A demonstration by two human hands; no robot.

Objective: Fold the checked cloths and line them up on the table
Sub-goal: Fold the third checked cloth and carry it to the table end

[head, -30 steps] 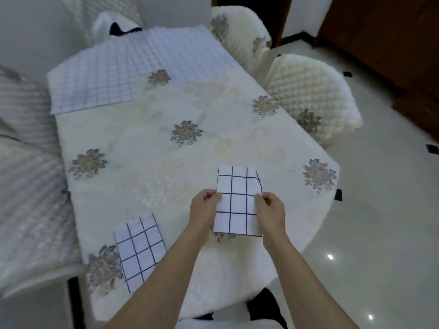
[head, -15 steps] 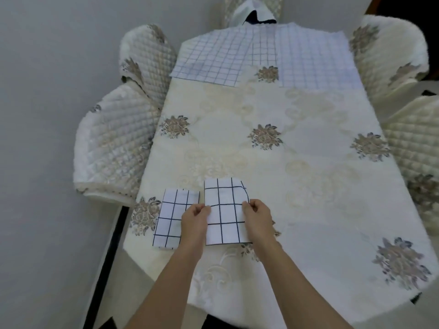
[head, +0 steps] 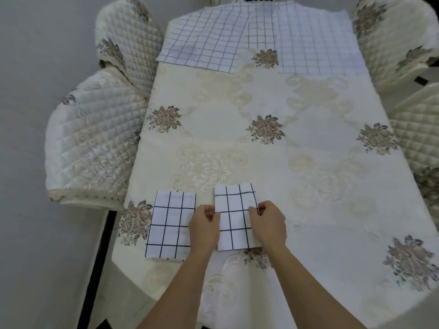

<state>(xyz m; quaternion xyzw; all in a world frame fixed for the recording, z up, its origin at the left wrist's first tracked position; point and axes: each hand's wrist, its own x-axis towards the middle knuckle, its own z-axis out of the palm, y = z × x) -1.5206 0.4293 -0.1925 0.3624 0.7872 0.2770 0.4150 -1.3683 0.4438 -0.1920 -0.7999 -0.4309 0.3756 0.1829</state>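
Left hand [head: 204,226] and right hand [head: 268,224] have brought the folded cloth [head: 234,210] down just beside the first folded one [head: 169,224], each pinching a side edge. Second one's basically lined up; unfolded cloths [head: 204,43] wait at the table's [head: 308,162] far end.

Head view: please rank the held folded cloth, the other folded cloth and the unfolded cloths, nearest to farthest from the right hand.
1. Held folded cloth, pinched by the right hand.
2. Other folded cloth, on its left.
3. Unfolded cloths, at the far end.
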